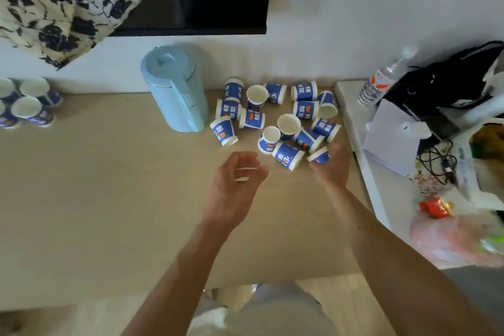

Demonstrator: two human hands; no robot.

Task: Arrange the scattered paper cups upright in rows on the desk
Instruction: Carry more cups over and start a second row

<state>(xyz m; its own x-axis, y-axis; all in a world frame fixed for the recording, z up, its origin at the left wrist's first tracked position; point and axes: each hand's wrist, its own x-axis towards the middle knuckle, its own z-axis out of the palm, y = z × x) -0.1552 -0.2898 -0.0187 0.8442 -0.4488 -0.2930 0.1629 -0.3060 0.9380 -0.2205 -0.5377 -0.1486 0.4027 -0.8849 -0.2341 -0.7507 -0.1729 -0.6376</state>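
Glossy blue-and-white paper cups (pixel 289 128) lie jumbled on the smooth tan desk (pixel 109 185), right of a round kettle (pixel 177 90). The right hand (pixel 331 169) curls round one tipped cup (pixel 319 157) at the heap's near edge. The left hand (pixel 237 180) hangs loosely open, empty.

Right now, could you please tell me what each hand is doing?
Left hand: open, holding nothing.
Right hand: fingers curled round a tipped paper cup.

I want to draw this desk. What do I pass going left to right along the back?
Standing cups → kettle → scattered cups → bottle → bag.
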